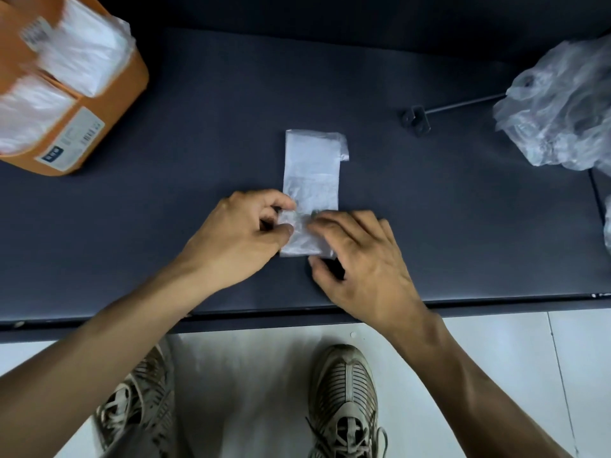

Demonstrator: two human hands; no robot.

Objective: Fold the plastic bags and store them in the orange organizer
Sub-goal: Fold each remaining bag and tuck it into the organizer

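A clear plastic bag [312, 170], folded into a long narrow strip, lies on the dark table [198, 160] pointing away from me. My left hand [241, 236] pinches the strip's near left edge between thumb and curled fingers. From the right, my right hand [357, 259] pinches the near end, fingers on top and thumb at the near corner. The near end looks partly turned over onto the strip. The orange organizer [109, 104] stands at the far left, holding several folded white bags [76, 51].
A heap of crumpled clear plastic bags [562, 107] sits at the far right. A thin metal rod with a small bracket [416, 119] lies beside the heap. The table's front edge runs just below my wrists, with white floor tiles and my shoes underneath.
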